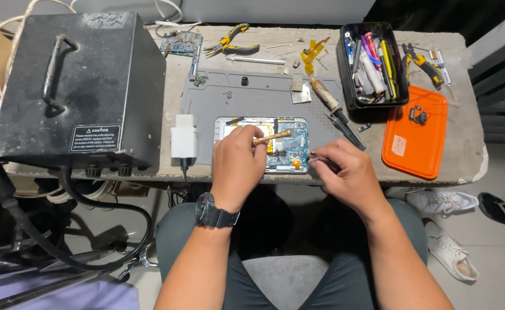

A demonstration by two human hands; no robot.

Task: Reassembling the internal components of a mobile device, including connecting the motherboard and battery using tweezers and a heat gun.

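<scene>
Centre of the frame, on a grey mat (229, 97) atop the bench (470, 143): an opened tablet (290, 146) with its circuit board bared. Left hand (238, 163), grip narrow, pinching a strip of amber tape (271, 138) just over the board. Right hand (347, 175), grip closed on thin dark tweezers (319, 158), tips near the tablet's right edge. Above right of the tablet — a soldering iron (333, 109) lying slantwise on the mat. Upper left, a big black metal box (80, 86) with a handle; beside it a white charger (183, 138). Upper right, a black tool tray (373, 63) and — below it — an orange tray (416, 140). Top centre, yellow-handled pliers (232, 43).
</scene>
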